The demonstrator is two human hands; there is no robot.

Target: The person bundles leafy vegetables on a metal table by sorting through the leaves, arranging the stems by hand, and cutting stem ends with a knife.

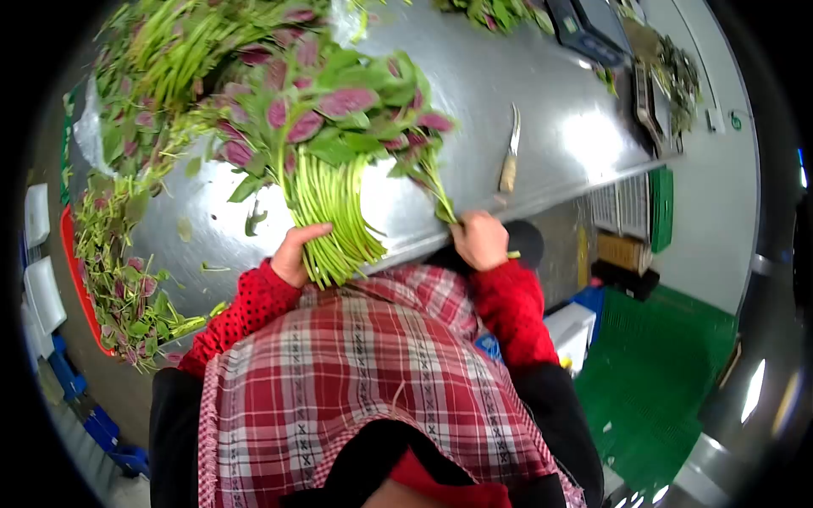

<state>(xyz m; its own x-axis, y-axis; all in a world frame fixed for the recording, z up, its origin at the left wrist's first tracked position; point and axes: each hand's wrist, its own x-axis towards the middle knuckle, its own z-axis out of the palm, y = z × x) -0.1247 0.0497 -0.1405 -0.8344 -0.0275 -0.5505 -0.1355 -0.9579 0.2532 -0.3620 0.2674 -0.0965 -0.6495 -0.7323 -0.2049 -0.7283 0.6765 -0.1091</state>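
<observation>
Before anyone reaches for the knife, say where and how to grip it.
Grip the tan handle, probably from the near side with the right hand, which must first release its stems: the handle points toward the table edge, the curved blade away.

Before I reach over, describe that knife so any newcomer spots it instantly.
Start at the metal table. On it, right of the big leafy bundle, lies the knife. Unlike that bundle, it shows a slim curved blade and pale handle.

I'm in what looks like a vegetable-packing workroom: a metal tabletop [474, 89] heaped with leafy greens [347, 102], a wooden-handled knife [510, 165], plastic crates [660, 207], green floor matting [665, 364] nearby.
</observation>
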